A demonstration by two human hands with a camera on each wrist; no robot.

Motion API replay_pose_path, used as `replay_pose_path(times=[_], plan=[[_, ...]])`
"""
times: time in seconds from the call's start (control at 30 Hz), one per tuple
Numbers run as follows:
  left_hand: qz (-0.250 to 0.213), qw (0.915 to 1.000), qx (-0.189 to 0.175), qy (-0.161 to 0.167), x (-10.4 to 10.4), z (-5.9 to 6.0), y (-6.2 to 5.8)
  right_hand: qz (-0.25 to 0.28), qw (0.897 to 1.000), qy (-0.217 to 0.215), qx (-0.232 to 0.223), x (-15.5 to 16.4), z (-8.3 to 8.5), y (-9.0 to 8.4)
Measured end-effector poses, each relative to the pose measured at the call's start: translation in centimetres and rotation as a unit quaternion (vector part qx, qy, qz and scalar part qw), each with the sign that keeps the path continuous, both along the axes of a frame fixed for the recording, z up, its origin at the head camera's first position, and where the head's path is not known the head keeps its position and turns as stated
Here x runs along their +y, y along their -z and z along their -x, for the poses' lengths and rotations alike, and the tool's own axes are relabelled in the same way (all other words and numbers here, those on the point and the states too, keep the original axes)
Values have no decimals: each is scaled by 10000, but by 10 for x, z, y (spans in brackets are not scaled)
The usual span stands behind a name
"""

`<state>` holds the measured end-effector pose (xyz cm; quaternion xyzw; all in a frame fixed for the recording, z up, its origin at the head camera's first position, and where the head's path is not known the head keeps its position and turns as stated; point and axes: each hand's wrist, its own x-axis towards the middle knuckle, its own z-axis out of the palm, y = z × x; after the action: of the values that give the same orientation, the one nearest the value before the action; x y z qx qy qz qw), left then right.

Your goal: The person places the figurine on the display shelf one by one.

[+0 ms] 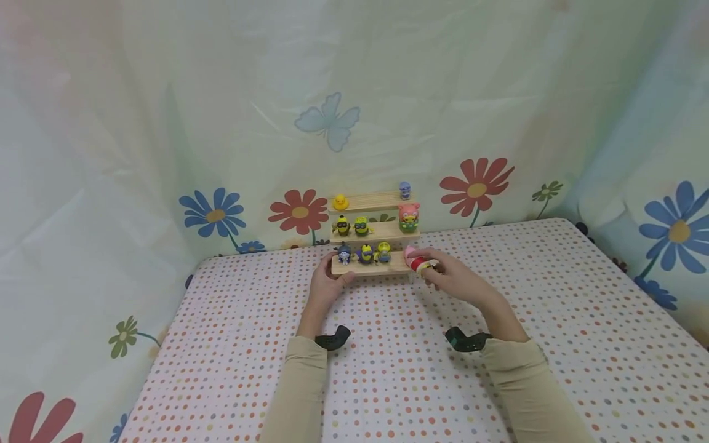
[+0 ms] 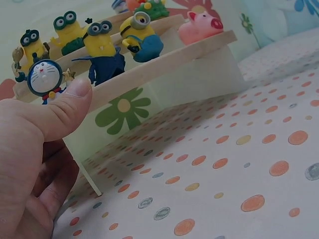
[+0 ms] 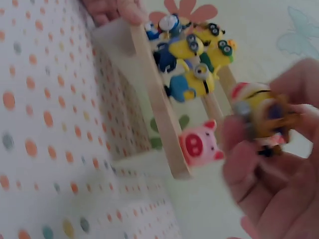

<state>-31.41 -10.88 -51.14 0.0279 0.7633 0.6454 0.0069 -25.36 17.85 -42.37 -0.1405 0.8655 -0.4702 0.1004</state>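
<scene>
From above, the left hand [image 1: 327, 284] grips the three-tier wooden shelf [image 1: 370, 266] holding ten toys. The left wrist view shows its thumb [image 2: 65, 107] pressing the lowest tier [image 2: 164, 64]. The right hand [image 3: 271, 174] pinches one yellow figure [image 3: 259, 117] just beside one pink pig [image 3: 198, 147].

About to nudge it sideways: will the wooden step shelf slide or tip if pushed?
The wooden step shelf looks rigid and light, so probably slides. Its figurines stand loose and may topple. The left hand gripping its end should steady it.
</scene>
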Motion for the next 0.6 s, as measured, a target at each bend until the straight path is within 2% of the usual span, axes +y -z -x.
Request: replay_pose_path(times=[0.17, 0.27, 0.37, 0.6], plan=[[30, 10000, 40, 39, -1, 0, 0, 1051, 9931, 479, -184, -5, 0, -1], [34, 10000, 37, 35, -2, -1, -1, 1384, 9884, 566, -263, -7, -1, -1], [26, 10000, 78, 29, -2, 0, 0, 1475, 9868, 617, -267, -9, -1, 0], [53, 10000, -5, -38, 0, 2, 2, 1198, 9900, 739, 47, -12, 1, 3]])
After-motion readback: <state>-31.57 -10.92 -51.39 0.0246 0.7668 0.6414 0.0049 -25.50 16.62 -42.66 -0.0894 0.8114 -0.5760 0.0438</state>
